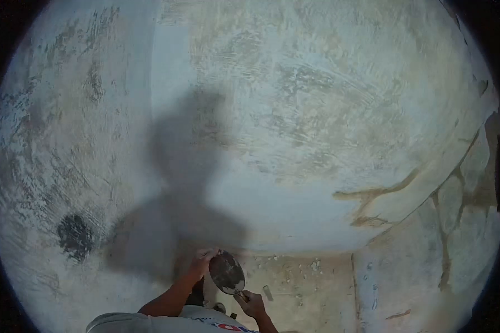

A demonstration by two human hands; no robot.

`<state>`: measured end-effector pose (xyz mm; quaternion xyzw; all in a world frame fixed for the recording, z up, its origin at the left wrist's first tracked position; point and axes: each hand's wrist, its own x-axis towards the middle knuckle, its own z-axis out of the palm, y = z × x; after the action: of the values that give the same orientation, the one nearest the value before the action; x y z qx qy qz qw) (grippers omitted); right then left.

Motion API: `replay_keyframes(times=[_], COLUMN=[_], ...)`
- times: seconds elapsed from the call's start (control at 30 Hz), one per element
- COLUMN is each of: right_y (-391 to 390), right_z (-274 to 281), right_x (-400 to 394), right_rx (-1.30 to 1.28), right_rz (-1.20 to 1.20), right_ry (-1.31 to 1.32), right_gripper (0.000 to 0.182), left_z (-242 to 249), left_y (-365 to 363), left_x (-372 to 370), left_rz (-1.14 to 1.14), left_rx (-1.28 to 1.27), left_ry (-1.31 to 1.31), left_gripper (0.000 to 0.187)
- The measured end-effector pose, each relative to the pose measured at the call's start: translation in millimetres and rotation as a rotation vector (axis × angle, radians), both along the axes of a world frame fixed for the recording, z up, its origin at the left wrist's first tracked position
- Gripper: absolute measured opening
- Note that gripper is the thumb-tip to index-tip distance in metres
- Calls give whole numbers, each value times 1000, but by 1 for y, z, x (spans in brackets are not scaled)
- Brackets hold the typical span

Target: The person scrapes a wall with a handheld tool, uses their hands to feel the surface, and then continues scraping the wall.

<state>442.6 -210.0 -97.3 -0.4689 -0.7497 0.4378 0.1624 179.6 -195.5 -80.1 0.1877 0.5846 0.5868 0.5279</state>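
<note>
Right hand point(253, 304) is closed round the handle of the pan point(226, 272), left hand point(205, 255) up at its far edge; whether those fingers grip or only touch, can't tell. The pan's out in front of the shirt point(166, 323), dark inside with pale smears. Here's the danger: if the left lets go, all the weight hangs off one handle, and a twist of that wrist could tip it. Below, pale bits point(315, 265) dot the floor point(300, 283), possible slip underfoot. And that shadow point(189, 150) dims the wall point(283, 208), so rough patches there could get missed.
</note>
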Motion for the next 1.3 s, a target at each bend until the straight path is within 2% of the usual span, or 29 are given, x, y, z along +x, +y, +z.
replay_keyframes(times=[0.1, 0.2, 0.27, 0.3, 0.4, 0.43, 0.6, 0.67, 0.8, 0.9, 1.0, 1.1, 1.13, 1.2, 1.27, 1.3], right_y=[-23, -37, -45, -44, -45, -43, -29, -26, -17, -12, -4, -2, -1, 2, 4, 1], right_z=[-4, -2, -7, -7, -15, -2, -14, -19, -30, -26, -27, -10, -4, -27, -30, -21], right_x=[23, 33, 35, 39, 37, 40, 51, 55, 64, 60, 53, 46, 47, 51, 57, 58], right_rx=[-21, -40, -24, -60, 4, -49, 56, 87, 67, 1, -23, -13, -4, 31, 92, -27], right_rz=[-28, -73, -155, -124, -175, -164, -166, -172, -109, -122, -112, -100, -98, -58, 24, -26], right_ry=[41, 62, 166, 103, 171, 155, 194, 230, 98, 162, 148, 222, 263, 196, 113, 67], right_gripper=[40, 38, 38, 39, 37, 35, 33, 34, 39, 42, 42, 39, 39, 40, 45, 43], left_z=[-29, -38, -33, -28, -37, -39, -46, -50, -36, -19, -11, -18, -2, 29, -3, -15], left_y=[-9, -15, -13, -10, -4, -1, 0, -2, 0, -4, -4, -10, -13, -18, -15, -16], left_x=[13, 13, 21, 24, 30, 31, 27, 23, 16, 16, 19, 11, 15, 24, 14, 12], left_rz=[-53, -187, -179, -178, -121, -89, 48, 14, -69, -80, 69, 102, 118, 144, 99, 82], left_rx=[-93, -10, 12, 26, -8, 2, 61, 72, 96, 63, 67, 38, -3, -80, 23, 76], left_ry=[-27, 82, 101, 111, 155, 107, -54, 42, 165, 166, 14, -17, -1, 33, -23, -52], left_gripper=[36, 37, 37, 37, 35, 34, 30, 30, 30, 29, 24, 24, 24, 23, 22, 22])
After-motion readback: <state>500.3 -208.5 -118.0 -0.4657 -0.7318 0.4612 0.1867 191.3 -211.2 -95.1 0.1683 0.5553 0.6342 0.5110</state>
